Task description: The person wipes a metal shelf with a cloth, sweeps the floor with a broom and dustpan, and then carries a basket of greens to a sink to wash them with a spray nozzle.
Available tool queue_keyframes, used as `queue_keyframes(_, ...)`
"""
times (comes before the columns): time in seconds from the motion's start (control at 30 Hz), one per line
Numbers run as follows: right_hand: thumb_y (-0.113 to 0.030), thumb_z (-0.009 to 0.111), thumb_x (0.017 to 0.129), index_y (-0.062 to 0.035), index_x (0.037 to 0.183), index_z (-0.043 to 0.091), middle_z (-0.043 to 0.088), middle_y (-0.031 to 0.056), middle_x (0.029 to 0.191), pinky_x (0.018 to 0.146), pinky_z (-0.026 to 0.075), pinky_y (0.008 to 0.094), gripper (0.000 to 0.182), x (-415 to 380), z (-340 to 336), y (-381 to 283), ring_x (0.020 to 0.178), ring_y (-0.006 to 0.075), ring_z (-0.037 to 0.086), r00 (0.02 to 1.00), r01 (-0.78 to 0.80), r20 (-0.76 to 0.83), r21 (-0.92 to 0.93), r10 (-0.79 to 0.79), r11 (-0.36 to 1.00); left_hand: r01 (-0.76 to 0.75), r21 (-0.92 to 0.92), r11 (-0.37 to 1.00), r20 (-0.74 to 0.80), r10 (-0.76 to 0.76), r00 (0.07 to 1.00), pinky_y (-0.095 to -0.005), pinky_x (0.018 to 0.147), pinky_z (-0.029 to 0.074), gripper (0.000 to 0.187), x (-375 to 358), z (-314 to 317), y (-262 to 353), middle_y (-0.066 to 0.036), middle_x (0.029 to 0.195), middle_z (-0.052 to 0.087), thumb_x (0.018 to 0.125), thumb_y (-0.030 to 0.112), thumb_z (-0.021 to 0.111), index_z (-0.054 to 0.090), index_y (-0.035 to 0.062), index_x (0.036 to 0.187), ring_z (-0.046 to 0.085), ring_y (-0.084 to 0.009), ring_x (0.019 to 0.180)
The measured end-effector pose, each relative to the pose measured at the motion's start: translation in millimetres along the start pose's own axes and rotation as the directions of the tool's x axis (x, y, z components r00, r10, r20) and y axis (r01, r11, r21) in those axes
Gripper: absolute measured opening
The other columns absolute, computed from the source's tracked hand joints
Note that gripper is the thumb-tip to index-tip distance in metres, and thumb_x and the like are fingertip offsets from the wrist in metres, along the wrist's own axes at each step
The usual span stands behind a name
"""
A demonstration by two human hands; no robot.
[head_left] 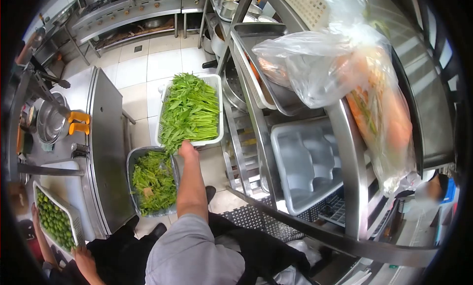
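Observation:
My left hand [187, 151] reaches out in a grey sleeve, its fingers closed on the near rim of a white plastic basket [221, 98]. Bright leafy greens [189, 110] with long cut stems fill that basket, the leaves lying to the left and the stems to the right. Some leaves hang over the rim beside my hand. Just left of my forearm stands a grey bin [130, 174] lined with plastic, holding loose leaves and trimmings [153, 179]. My right hand is out of sight.
At lower left, a co-worker's hands [84, 259] hold a white basket of limes [55, 223]. A metal rack [355, 186] on my right carries a grey tub [308, 206] and bagged carrots [379, 112]. A steel cabinet [106, 152] stands left, with stoves [130, 11] behind.

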State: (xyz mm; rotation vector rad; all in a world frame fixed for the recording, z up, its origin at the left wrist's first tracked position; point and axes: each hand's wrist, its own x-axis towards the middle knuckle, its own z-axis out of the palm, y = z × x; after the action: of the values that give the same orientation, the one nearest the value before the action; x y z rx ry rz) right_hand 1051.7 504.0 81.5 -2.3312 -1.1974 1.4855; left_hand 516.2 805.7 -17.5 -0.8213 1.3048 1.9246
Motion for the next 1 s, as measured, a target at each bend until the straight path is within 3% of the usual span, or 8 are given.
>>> queue_keyframes(0.33, -0.029, 0.057, 0.086, 0.0008, 0.086, 0.064, 0.066, 0.0160, 0.081, 0.069, 0.049, 0.0406, 0.031, 33.9, 9.6, 43.6, 0.078, 0.0274, 0.065, 0.976, 0.194, 0.127, -0.129, -0.178, 0.972, -0.139, 0.046, 0.989, 0.085, 0.135, 0.987, -0.0370, 0.052, 0.048, 0.026, -37.6, -133.5, 75.9, -0.016, 0.092, 0.061, 0.077, 0.003, 0.059, 0.052, -0.0084, 0.100, 0.061, -0.0238, 0.067)
queue_keyframes(0.5, -0.030, 0.056, 0.085, 0.0011, 0.085, 0.064, 0.066, 0.0167, 0.081, 0.069, 0.049, 0.0409, 0.032, 78.5, 19.4, 105.5, 0.078, 0.0283, 0.065, 0.893, 0.429, 0.264, -0.253, -0.365, 0.867, -0.149, 0.006, 0.989, 0.180, 0.145, 0.973, -0.0418, 0.061, 0.056, 0.030, -112.3, -247.3, 106.1, -0.018, 0.098, 0.060, 0.079, -0.001, 0.058, 0.050, -0.0077, 0.106, 0.064, -0.0288, 0.078)
queue_keyframes(0.67, -0.031, 0.055, 0.085, 0.0002, 0.079, 0.065, 0.065, 0.0162, 0.075, 0.070, 0.050, 0.0440, 0.033, 39.6, 24.0, 58.1, 0.078, 0.0293, 0.066, 0.876, 0.460, 0.346, -0.388, -0.336, 0.799, -0.205, -0.065, 0.977, 0.258, 0.214, 0.942, -0.0426, 0.070, 0.056, 0.031, -157.7, -398.3, 120.4, -0.015, 0.103, 0.060, 0.080, -0.001, 0.057, 0.052, -0.0067, 0.110, 0.064, -0.0286, 0.085)
queue_keyframes(0.77, -0.035, 0.054, 0.087, -0.0014, 0.098, 0.065, 0.068, 0.0102, 0.086, 0.067, 0.052, 0.0357, 0.037, 46.4, 38.4, 39.6, 0.078, 0.0232, 0.067, 0.766, 0.608, 0.526, -0.401, -0.371, 0.686, -0.261, 0.110, 0.959, 0.154, 0.243, 0.958, -0.0414, 0.070, 0.055, 0.033, -209.8, -480.9, 133.4, -0.013, 0.101, 0.062, 0.079, 0.000, 0.058, 0.055, -0.0055, 0.111, 0.064, -0.0266, 0.085)
queue_keyframes(0.83, -0.038, 0.053, 0.088, -0.0018, 0.107, 0.064, 0.068, 0.0107, 0.097, 0.068, 0.052, 0.0368, 0.042, 23.4, 53.4, -2.1, 0.081, 0.0244, 0.067, 0.816, 0.505, 0.495, -0.356, -0.299, 0.786, -0.309, 0.120, 0.944, 0.218, 0.278, 0.935, -0.0392, 0.067, 0.053, 0.032, -250.1, -518.4, 141.4, -0.013, 0.101, 0.063, 0.079, 0.001, 0.058, 0.057, -0.0055, 0.110, 0.064, -0.0255, 0.084)
queue_keyframes(0.9, -0.040, 0.052, 0.092, -0.0014, 0.128, 0.053, 0.058, 0.0111, 0.124, 0.071, 0.053, 0.0430, 0.053, -26.4, 57.0, -38.0, 0.090, 0.0266, 0.066, 0.900, 0.282, 0.361, -0.054, -0.244, 0.958, -0.365, 0.280, 0.888, 0.259, 0.296, 0.919, -0.0364, 0.072, 0.052, 0.033, -273.9, -553.4, 152.9, -0.017, 0.105, 0.062, 0.080, 0.000, 0.056, 0.055, -0.0097, 0.112, 0.064, -0.0261, 0.087)
queue_keyframes(0.93, -0.040, 0.052, 0.092, -0.0014, 0.128, 0.053, 0.058, 0.0111, 0.124, 0.071, 0.053, 0.0430, 0.053, -16.3, 65.0, -38.8, 0.090, 0.0266, 0.066, 0.900, 0.285, 0.350, -0.027, -0.258, 0.958, -0.357, 0.354, 0.864, 0.240, 0.285, 0.928, -0.0370, 0.076, 0.052, 0.036, -279.3, -565.9, 156.5, -0.019, 0.108, 0.061, 0.079, -0.003, 0.053, 0.054, -0.0116, 0.114, 0.064, -0.0268, 0.090)
queue_keyframes(1.0, -0.038, 0.050, 0.096, -0.0012, 0.140, 0.040, 0.043, 0.0105, 0.142, 0.077, 0.051, 0.0510, 0.058, 14.2, 90.7, -36.1, 0.100, 0.0295, 0.063, 0.859, 0.261, 0.322, 0.395, -0.399, 0.881, -0.444, 0.368, 0.817, 0.323, 0.335, 0.885, -0.0371, 0.077, 0.052, 0.041, -266.6, -591.2, 155.3, -0.018, 0.111, 0.061, 0.076, -0.007, 0.050, 0.053, -0.0123, 0.117, 0.064, -0.0268, 0.092)
